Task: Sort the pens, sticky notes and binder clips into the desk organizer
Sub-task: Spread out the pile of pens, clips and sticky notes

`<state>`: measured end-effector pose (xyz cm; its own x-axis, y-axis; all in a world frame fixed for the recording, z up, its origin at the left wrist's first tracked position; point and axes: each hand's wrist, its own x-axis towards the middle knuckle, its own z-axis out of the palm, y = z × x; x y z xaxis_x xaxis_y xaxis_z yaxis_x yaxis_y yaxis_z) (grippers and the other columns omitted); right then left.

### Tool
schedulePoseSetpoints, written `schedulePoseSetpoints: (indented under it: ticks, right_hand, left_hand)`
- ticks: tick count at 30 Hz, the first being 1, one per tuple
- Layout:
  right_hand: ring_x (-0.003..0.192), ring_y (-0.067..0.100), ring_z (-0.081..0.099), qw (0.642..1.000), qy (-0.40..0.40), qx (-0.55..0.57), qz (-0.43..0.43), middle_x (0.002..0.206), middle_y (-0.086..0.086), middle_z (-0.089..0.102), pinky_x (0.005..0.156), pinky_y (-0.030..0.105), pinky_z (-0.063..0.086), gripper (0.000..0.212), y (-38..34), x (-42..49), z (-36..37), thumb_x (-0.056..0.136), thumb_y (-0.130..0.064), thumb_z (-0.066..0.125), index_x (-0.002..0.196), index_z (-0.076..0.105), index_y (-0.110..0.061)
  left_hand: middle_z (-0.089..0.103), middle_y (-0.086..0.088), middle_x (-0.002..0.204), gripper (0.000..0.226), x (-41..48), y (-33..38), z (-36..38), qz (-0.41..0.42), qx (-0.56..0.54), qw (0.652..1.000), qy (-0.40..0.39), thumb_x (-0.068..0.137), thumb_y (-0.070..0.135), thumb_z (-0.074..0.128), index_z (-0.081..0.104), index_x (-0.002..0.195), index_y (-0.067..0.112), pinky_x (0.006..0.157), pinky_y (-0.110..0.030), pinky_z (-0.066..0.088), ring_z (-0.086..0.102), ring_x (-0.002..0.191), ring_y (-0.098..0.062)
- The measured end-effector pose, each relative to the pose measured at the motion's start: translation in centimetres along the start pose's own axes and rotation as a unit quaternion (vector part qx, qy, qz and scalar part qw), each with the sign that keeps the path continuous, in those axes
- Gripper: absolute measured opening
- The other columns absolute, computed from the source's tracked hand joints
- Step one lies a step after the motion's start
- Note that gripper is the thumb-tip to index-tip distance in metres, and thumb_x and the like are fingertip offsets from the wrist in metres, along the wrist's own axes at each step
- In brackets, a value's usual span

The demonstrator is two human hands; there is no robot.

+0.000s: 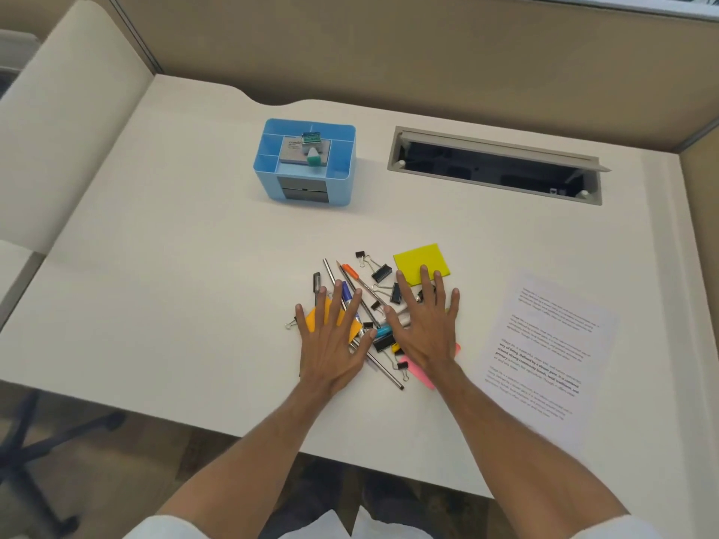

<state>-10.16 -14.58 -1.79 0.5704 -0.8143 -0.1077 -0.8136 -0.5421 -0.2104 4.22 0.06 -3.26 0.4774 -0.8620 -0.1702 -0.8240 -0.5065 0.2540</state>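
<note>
A heap of pens (350,282), pencils and black binder clips (380,272) lies on the white desk (175,274) near its front edge. My left hand (334,340) rests flat with spread fingers on an orange sticky note pad (313,320) and several pens. My right hand (426,328) lies flat on clips, above a pink sticky note pad (422,374), its fingertips touching a yellow sticky note pad (418,260). Neither hand grips anything. The blue desk organizer (342,165) stands farther back, holding a grey pad and small items.
A printed sheet of paper (544,344) lies to the right of the heap. An open cable slot (494,167) is sunk into the desk at the back right. Beige partition walls bound the desk. An office chair base (31,441) stands on the floor at left.
</note>
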Motion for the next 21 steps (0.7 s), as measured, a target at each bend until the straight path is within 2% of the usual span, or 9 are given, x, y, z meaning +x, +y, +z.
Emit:
schedulePoseSetpoints:
  ticks: [6, 12, 21]
  right_hand:
    - [0.167, 0.029, 0.001, 1.000, 0.006, 0.000, -0.025, 0.180, 0.003, 0.008, 0.129, 0.066, 0.008, 0.072, -2.5, 1.4, 0.7, 0.104, -0.071, 0.035, 0.168, 0.013, -0.048]
    - [0.167, 0.030, 0.002, 0.998, 0.008, 0.022, -0.054, 0.180, 0.003, 0.010, 0.130, 0.064, 0.011, 0.077, -5.3, 3.0, 1.3, 0.103, -0.071, 0.037, 0.170, 0.009, -0.045]
    - [0.167, 0.031, 0.001, 0.996, 0.001, 0.009, -0.092, 0.180, 0.004, 0.009, 0.130, 0.062, 0.012, 0.071, -10.7, 5.4, 2.5, 0.105, -0.070, 0.034, 0.168, 0.008, -0.050]
  left_hand:
    - [-0.017, 0.008, 0.182, 0.078, 0.9, -2.8, -0.7, 0.000, 0.007, 1.000, 0.010, 0.108, 0.074, 0.029, -0.004, 0.172, 0.044, 0.132, -0.072, 0.002, -0.012, 0.170, -0.025]
    - [-0.018, 0.007, 0.182, 0.079, 1.5, -5.8, -1.5, -0.011, 0.011, 1.000, 0.008, 0.107, 0.074, 0.029, -0.004, 0.172, 0.043, 0.133, -0.070, 0.002, -0.012, 0.170, -0.025]
    - [-0.017, 0.008, 0.182, 0.079, 2.0, -11.0, -2.9, -0.034, 0.005, 0.999, 0.023, 0.108, 0.072, 0.031, -0.004, 0.172, 0.043, 0.133, -0.069, 0.004, -0.011, 0.171, -0.024]
